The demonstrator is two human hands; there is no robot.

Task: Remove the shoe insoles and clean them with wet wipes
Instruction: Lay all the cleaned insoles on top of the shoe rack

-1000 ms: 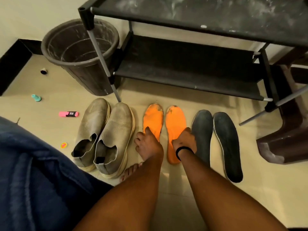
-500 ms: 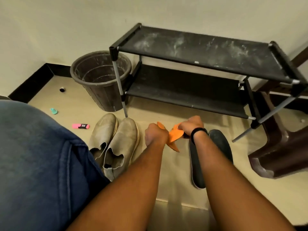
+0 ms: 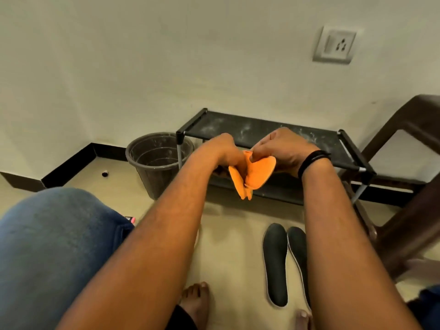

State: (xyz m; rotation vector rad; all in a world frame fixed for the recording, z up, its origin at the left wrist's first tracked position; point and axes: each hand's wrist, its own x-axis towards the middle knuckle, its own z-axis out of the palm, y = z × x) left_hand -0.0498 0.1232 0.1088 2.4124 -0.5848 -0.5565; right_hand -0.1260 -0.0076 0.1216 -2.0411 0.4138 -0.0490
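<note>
The orange insoles (image 3: 252, 176) were held in the air in front of the shoe rack (image 3: 262, 129), well above the floor (image 3: 228, 225), bent and bunched together between both hands. The left hand (image 3: 223, 151) gripped one, its fingers curled round the foam; the right hand (image 3: 281, 148) pinched the other, fingers clamped on its edge. A pair of black insoles (image 3: 276, 263) lay side by side on the floor below, apart from the hands. No wet wipes showed anywhere, so wiping could stall. The foam looked sharply folded, and squeezing it harder might crease or tear it. If either grip loosened, an insole would likely drop toward the dusty rack or the bucket (image 3: 157, 158) and pick up more dirt.
</note>
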